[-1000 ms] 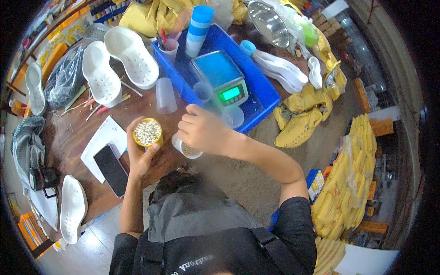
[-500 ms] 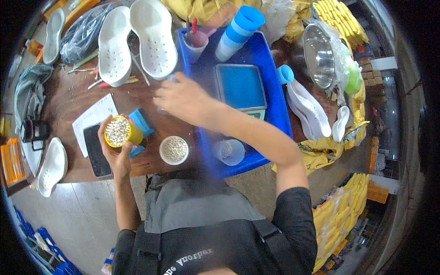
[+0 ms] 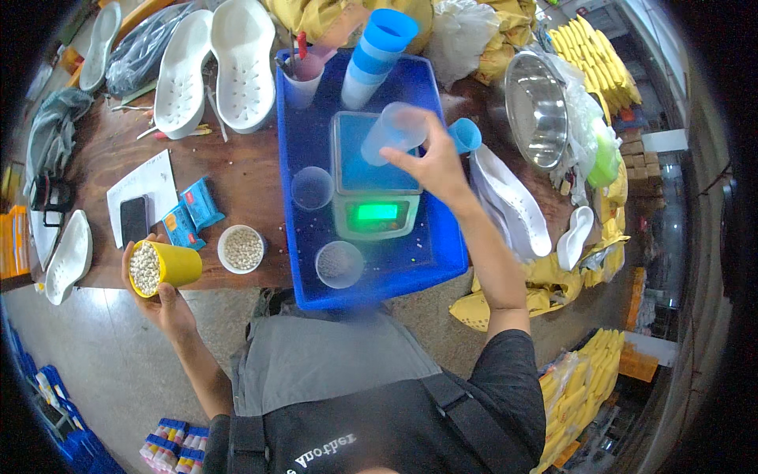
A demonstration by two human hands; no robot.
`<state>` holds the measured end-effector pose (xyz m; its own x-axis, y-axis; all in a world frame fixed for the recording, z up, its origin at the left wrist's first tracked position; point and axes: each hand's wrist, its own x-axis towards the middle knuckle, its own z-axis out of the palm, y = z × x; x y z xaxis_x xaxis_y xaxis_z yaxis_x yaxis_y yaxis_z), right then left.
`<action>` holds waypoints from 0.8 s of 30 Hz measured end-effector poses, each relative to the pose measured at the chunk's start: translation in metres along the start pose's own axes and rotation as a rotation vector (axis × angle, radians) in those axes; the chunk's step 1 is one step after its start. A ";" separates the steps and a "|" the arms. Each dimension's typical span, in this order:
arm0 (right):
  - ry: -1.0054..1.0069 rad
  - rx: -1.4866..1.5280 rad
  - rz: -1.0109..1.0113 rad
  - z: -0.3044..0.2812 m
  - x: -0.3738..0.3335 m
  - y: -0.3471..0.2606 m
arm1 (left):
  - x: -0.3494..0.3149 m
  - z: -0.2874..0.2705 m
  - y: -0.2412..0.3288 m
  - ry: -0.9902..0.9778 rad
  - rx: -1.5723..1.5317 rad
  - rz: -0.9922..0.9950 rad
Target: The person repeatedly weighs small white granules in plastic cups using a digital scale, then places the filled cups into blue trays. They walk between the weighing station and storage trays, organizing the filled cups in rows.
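My left hand (image 3: 172, 310) is wrapped round a yellow cup (image 3: 181, 265) filled with small off-white beads, tilted on its side at the table's front edge. In my right hand (image 3: 436, 164) is a translucent plastic cup (image 3: 380, 148), blurred by motion, tilted above the blue plate of a digital scale (image 3: 351, 215) with a lit green display. A second translucent cup (image 3: 312, 188) stands left of the scale. Another, holding small pale grains (image 3: 339, 265), is in front of it. Between my left hand and the tray sits a white cup of beads (image 3: 242, 250).
The scale stands in a blue tray (image 3: 296, 245) with stacked blue cups (image 3: 377, 54) and a cup of tools (image 3: 302, 83). Left lie a phone (image 3: 134, 220), paper (image 3: 150, 178) and blue packets (image 3: 193, 212). White shoe-sole shapes (image 3: 241, 71) and a steel bowl (image 3: 537, 110) surround the tray.
My right hand has moved from left of the scale to above it, now holding a translucent cup. The yellow cup has moved left and nearer in my left hand. The view has shifted too.
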<state>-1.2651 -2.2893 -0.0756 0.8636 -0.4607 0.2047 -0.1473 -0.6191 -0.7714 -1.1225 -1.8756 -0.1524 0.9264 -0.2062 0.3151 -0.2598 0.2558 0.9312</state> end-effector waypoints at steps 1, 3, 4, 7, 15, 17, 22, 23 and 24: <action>0.017 0.027 0.021 0.007 -0.008 0.015 | 0.000 0.002 0.001 -0.001 -0.008 0.002; 0.053 -0.009 0.032 0.004 -0.018 0.035 | 0.001 0.005 0.005 -0.011 -0.016 0.019; 0.070 -0.070 0.027 -0.001 -0.027 0.040 | 0.003 0.007 0.007 -0.019 -0.026 0.029; 0.030 -0.306 0.049 -0.027 -0.059 0.035 | 0.007 0.013 0.015 -0.060 -0.048 0.069; -0.510 -0.704 -0.308 -0.019 -0.128 0.012 | 0.012 0.034 0.032 -0.058 -0.063 0.031; -0.482 -0.697 -0.319 -0.012 -0.127 0.017 | 0.017 0.038 0.035 -0.062 -0.072 0.036; -0.504 -0.792 -0.321 -0.004 -0.123 0.022 | 0.028 0.047 0.041 -0.128 -0.093 0.014; -0.516 -0.813 -0.330 -0.003 -0.123 0.021 | 0.030 0.048 0.042 -0.149 -0.098 0.007; -0.539 -0.839 -0.325 -0.002 -0.123 0.020 | 0.032 0.050 0.043 -0.150 -0.097 0.019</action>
<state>-1.3751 -2.2459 -0.1154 0.9916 0.0240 -0.1274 0.0216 -0.9996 -0.0199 -1.1180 -1.9185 -0.0931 0.8686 -0.3375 0.3629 -0.2425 0.3491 0.9052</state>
